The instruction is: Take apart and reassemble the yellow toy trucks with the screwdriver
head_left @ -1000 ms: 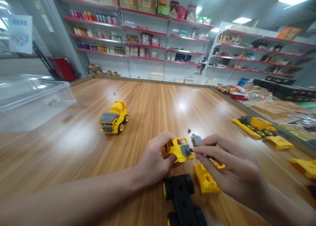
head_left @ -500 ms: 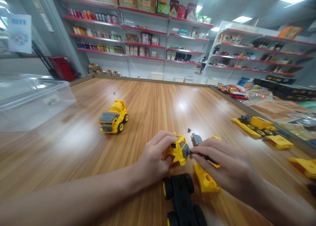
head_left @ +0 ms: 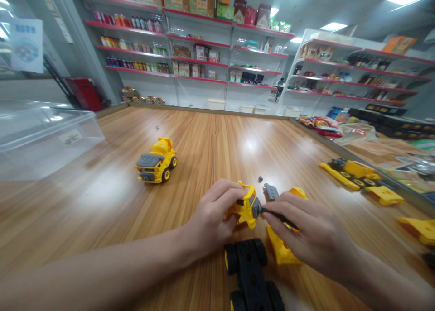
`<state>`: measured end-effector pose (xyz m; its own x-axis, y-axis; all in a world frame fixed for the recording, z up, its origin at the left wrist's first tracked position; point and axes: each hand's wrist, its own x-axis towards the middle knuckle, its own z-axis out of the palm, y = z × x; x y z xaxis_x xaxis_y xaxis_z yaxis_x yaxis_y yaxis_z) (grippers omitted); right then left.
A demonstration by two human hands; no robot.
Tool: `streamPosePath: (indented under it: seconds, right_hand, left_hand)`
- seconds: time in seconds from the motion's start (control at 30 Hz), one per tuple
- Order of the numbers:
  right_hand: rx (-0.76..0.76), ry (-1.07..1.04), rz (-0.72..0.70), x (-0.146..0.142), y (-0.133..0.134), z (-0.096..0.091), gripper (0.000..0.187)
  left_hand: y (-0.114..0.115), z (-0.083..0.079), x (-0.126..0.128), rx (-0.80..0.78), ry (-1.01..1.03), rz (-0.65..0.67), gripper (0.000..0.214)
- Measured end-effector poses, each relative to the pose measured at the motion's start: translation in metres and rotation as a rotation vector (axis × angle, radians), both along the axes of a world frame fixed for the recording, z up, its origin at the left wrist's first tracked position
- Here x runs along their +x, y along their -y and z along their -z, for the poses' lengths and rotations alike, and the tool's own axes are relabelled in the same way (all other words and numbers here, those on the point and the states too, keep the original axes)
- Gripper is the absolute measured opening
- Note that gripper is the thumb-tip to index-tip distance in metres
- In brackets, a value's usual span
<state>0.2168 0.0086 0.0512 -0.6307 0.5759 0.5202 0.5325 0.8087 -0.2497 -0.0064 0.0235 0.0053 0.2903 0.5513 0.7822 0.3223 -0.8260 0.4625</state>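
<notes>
My left hand grips a yellow toy truck cab with a grey grille piece facing right. In my right hand is a dark screwdriver, its tip against the small grey part at the grille. Just below the hands lies a black wheeled chassis. A yellow toy part with holes sits partly under my right hand. Beyond the hands are a grey toy piece and a small dark screw-like part. More yellow plastic shows behind my right hand.
An assembled yellow mixer truck stands at left, near a clear plastic bin. Further yellow toy parts lie along the right side. The wooden table has a raised dark edge; stocked shelves stand beyond.
My right hand has shifted slightly lower and turned with the screwdriver, covering more of the yellow part with holes. The cab has tilted a little; my left hand stays nearly in place.
</notes>
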Motion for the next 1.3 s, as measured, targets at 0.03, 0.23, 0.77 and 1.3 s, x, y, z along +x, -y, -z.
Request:
streamPosePath:
  seconds: [0.03, 0.23, 0.77, 1.3]
  right_hand:
    - [-0.002, 0.004, 0.003, 0.0002, -0.0001, 0.0002, 0.014]
    - [0.016, 0.074, 0.012, 0.0003, -0.0013, 0.0013, 0.012]
    - [-0.041, 0.096, 0.022, -0.0039, 0.0032, -0.0019, 0.011]
    - [-0.049, 0.113, 0.038, -0.0054, 0.0025, 0.0008, 0.015]
  left_hand:
    - [0.0001, -0.0004, 0.0000, 0.003, -0.006, 0.003, 0.043]
    - [0.0006, -0.0011, -0.0004, 0.041, -0.032, 0.005, 0.041]
    - [0.0022, -0.0018, -0.0014, 0.063, -0.066, 0.012, 0.038]
    - [0.0009, -0.0026, -0.0015, 0.107, -0.078, 0.010, 0.034]
